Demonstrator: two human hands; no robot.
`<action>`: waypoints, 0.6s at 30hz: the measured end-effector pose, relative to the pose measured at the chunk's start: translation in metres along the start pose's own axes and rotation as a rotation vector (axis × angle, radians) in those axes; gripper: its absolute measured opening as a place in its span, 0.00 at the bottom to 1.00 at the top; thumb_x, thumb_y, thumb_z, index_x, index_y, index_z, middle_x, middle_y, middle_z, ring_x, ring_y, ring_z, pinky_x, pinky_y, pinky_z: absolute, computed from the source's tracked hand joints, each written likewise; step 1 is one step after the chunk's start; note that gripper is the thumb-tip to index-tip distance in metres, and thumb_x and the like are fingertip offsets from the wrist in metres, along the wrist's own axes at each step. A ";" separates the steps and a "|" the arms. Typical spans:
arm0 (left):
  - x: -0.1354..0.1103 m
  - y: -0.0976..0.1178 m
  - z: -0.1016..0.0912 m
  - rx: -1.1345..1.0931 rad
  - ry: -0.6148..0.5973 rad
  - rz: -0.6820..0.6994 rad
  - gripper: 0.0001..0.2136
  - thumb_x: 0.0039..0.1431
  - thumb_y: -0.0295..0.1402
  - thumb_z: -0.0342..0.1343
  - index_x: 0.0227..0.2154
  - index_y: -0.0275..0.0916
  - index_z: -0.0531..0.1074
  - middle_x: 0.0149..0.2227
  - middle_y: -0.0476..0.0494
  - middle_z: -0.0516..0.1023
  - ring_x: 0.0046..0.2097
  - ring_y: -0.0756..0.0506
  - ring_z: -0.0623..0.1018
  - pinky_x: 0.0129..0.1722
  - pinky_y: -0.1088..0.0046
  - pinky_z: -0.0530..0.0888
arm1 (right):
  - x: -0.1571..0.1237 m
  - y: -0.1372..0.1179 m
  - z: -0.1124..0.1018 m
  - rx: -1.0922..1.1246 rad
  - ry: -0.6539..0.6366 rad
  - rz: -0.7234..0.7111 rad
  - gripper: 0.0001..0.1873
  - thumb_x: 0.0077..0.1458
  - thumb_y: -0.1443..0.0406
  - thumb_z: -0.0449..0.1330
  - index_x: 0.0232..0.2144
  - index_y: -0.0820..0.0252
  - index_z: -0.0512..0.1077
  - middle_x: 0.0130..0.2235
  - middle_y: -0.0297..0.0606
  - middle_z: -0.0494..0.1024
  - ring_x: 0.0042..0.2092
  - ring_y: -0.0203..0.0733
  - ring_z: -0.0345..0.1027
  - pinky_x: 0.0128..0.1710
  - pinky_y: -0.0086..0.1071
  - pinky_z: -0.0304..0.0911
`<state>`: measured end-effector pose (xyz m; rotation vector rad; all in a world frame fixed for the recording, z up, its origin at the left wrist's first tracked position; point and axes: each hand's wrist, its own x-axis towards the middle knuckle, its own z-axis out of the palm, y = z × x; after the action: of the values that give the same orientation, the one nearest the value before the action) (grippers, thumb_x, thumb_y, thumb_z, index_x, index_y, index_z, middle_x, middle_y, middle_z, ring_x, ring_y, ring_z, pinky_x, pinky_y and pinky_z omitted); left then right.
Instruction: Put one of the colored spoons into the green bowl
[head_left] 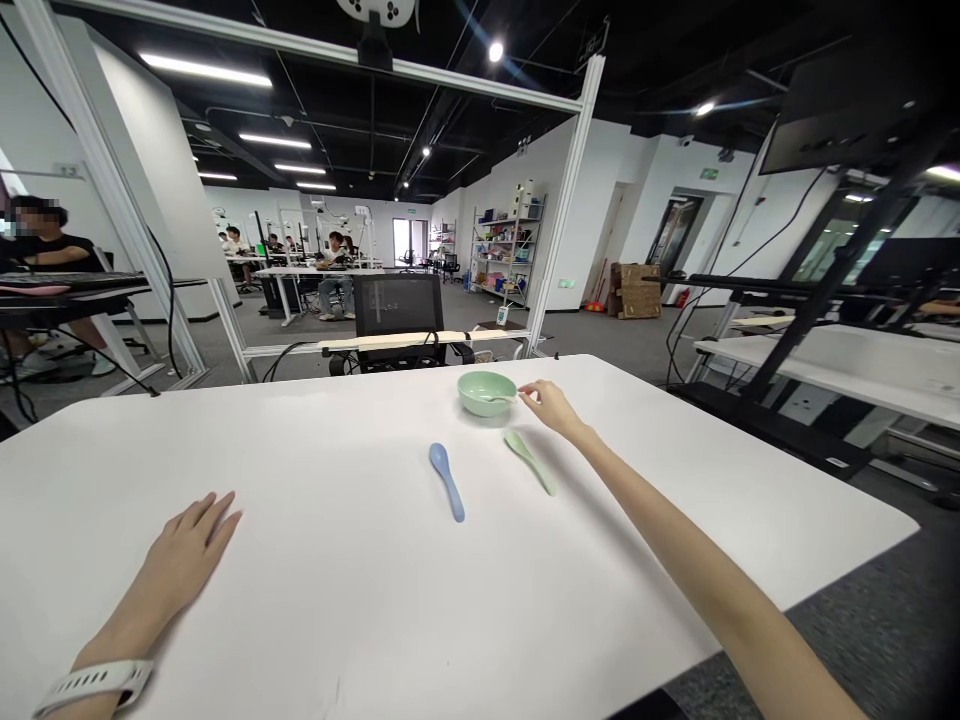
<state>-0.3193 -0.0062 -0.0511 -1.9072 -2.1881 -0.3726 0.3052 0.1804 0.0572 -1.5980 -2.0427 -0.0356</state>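
Observation:
At the far side of the white table (322, 560) stands a light green bowl (480, 408). A pale spoon (499, 399) rests in it, with its handle pointing right. My right hand (551, 408) reaches to the bowl's right rim, with fingertips pinched at the end of that handle. Just in front of the bowl lies a light green spoon (531, 463), under my right forearm's left side. Left of it is a blue spoon (448, 482), its handle toward me. My left hand (187, 550) lies flat on the table at the left, fingers stretched, holding nothing.
A metal frame (559, 210) rises behind the table's far edge, with a black mesh chair (399, 305) beyond it. To the right stand another white desk (840, 380) and a black monitor stand (817, 280). Several people sit at desks in the background.

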 end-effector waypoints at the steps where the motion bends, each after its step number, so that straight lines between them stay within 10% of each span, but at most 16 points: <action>1: 0.000 0.001 0.000 -0.003 -0.011 -0.016 0.33 0.66 0.45 0.33 0.60 0.33 0.74 0.65 0.32 0.78 0.69 0.36 0.72 0.67 0.56 0.69 | 0.013 -0.010 -0.002 -0.039 -0.030 0.004 0.18 0.68 0.64 0.56 0.49 0.63 0.84 0.48 0.49 0.85 0.48 0.50 0.76 0.53 0.37 0.66; 8: 0.001 0.000 -0.001 -0.056 0.024 -0.033 0.33 0.63 0.48 0.37 0.60 0.37 0.76 0.63 0.32 0.80 0.67 0.34 0.75 0.66 0.51 0.72 | 0.065 -0.055 0.007 -0.232 -0.278 0.173 0.12 0.64 0.60 0.66 0.42 0.62 0.86 0.45 0.52 0.87 0.49 0.52 0.79 0.48 0.34 0.67; 18: 0.000 0.002 -0.001 -0.067 0.026 -0.040 0.34 0.63 0.48 0.37 0.61 0.37 0.75 0.64 0.33 0.79 0.69 0.34 0.73 0.67 0.50 0.71 | 0.064 -0.054 0.006 -0.138 -0.222 0.203 0.10 0.60 0.66 0.68 0.41 0.66 0.86 0.40 0.50 0.87 0.41 0.47 0.80 0.40 0.30 0.68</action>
<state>-0.3174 -0.0065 -0.0504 -1.8837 -2.2268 -0.4806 0.2443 0.2233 0.0960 -1.9655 -2.0667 0.0802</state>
